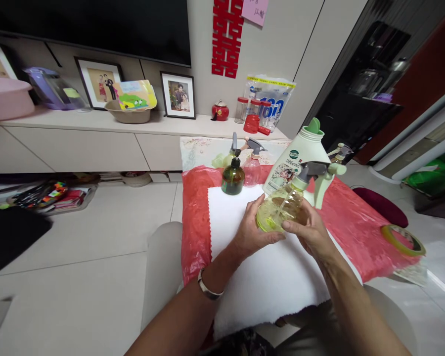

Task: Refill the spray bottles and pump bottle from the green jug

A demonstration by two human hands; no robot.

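1. Hands: both on the clear spray bottle [276,215]. Left hand [258,228] cupped its left side, partly open to the bottle's width, thumb low. Right hand [307,228] curved round the right side, thumb on the near face, other fingers partly hidden behind.
2. Bottle: tilted, grey spray head [313,169] up and to the right, yellowish liquid inside. Position: above the white cloth [259,282], in front of the large white bottle [294,160].
3. White bottle: leaning right, green piece [313,125] at its mouth.
4. Cloth: scalloped left edge, lying over the red plastic sheet [196,222]. Sheet covered much of the floral-patterned surface [197,150].
5. Far side of cloth: dark pump bottle [233,179], with the pinkish spray bottle [252,168] just beside it on the right.
6. Right end of sheet: tape roll [402,241], well apart from both hands.
7. Behind: low cabinet [74,148] with a red pot [220,111], red-capped jars [241,110] and a printed bag [278,96] on top.
8. Left wrist: metal bracelet [208,289].
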